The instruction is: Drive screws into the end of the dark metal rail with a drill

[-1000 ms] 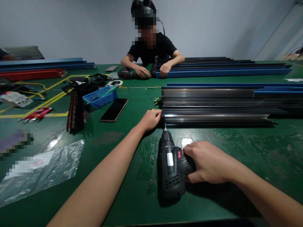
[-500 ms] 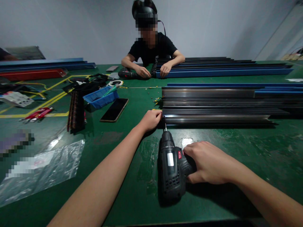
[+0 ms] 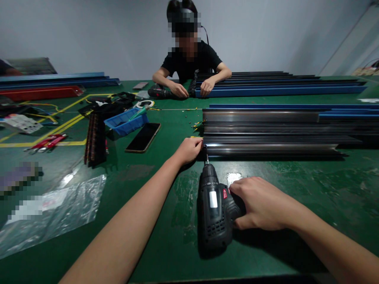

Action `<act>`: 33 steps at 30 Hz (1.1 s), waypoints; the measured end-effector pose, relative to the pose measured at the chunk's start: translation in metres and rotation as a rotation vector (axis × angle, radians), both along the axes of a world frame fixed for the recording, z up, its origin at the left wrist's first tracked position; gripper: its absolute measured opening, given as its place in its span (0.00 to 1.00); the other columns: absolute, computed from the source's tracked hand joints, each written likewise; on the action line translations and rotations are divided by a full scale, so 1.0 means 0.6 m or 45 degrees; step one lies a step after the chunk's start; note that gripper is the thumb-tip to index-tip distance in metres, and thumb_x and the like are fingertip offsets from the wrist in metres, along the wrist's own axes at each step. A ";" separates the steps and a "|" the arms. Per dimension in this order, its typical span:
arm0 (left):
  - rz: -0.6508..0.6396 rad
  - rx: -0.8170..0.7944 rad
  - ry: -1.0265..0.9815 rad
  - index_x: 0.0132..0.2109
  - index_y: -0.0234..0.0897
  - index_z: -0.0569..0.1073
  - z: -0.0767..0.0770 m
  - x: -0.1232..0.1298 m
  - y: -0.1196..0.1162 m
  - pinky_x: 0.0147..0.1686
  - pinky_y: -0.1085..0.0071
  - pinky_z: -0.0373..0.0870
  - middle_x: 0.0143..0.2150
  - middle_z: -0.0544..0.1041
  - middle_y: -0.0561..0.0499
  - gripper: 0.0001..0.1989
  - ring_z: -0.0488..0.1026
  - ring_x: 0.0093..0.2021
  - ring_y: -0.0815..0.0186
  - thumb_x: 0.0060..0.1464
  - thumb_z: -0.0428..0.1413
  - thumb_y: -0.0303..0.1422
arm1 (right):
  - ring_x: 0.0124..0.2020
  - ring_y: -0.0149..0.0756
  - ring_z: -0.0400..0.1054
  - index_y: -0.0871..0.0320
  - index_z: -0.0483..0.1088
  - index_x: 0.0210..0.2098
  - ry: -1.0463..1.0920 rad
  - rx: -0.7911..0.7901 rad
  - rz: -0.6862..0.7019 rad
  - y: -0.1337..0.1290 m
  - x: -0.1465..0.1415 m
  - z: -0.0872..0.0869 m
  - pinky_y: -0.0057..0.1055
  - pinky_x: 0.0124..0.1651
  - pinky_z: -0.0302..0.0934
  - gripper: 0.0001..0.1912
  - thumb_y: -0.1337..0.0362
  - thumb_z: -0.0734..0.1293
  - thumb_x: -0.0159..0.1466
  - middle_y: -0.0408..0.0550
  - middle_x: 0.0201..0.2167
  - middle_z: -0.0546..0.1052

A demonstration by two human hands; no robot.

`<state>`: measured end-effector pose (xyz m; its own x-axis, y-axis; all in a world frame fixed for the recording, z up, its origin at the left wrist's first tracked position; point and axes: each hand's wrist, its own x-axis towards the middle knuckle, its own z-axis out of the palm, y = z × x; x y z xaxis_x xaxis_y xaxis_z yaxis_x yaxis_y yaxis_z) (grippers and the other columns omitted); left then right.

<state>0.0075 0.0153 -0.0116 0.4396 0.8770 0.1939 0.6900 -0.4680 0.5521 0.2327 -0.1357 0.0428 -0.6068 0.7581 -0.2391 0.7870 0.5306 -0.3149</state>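
Note:
A black cordless drill (image 3: 213,221) lies on its side on the green table, its bit pointing away from me. My right hand (image 3: 257,203) is wrapped around the drill's handle near the trigger. The bit tip meets the left end of the nearest dark metal profile (image 3: 272,149). At that same end my left hand (image 3: 189,150) is closed, fingertips pressed against the profile's corner; whatever they pinch is hidden. Short yellow-green wires (image 3: 197,125) stick out by the ends of the profiles behind.
Across the table a co-worker (image 3: 191,59) handles a blue profile (image 3: 278,90) beside another drill (image 3: 160,92). Left of my arm are a phone (image 3: 143,137), a blue bin (image 3: 126,121), brush-like strips (image 3: 95,138), red-handled tools (image 3: 49,142) and a clear plastic bag (image 3: 74,209).

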 end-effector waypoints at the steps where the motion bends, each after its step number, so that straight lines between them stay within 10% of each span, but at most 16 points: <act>1: 0.001 0.000 -0.003 0.32 0.32 0.78 0.000 0.000 0.000 0.35 0.71 0.62 0.32 0.80 0.46 0.17 0.71 0.32 0.64 0.59 0.46 0.31 | 0.29 0.40 0.68 0.58 0.70 0.32 -0.002 0.002 -0.001 0.000 -0.001 0.000 0.33 0.30 0.51 0.17 0.52 0.73 0.51 0.49 0.30 0.76; 33: 0.001 -0.001 0.009 0.33 0.32 0.79 -0.001 0.000 0.000 0.36 0.71 0.63 0.35 0.82 0.44 0.17 0.74 0.35 0.61 0.60 0.46 0.31 | 0.29 0.39 0.67 0.58 0.70 0.31 0.025 -0.012 -0.006 0.001 0.000 -0.002 0.33 0.30 0.51 0.16 0.53 0.73 0.51 0.48 0.30 0.76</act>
<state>0.0073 0.0155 -0.0120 0.4405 0.8773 0.1903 0.6940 -0.4673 0.5477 0.2326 -0.1353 0.0413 -0.6081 0.7584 -0.2345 0.7829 0.5240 -0.3354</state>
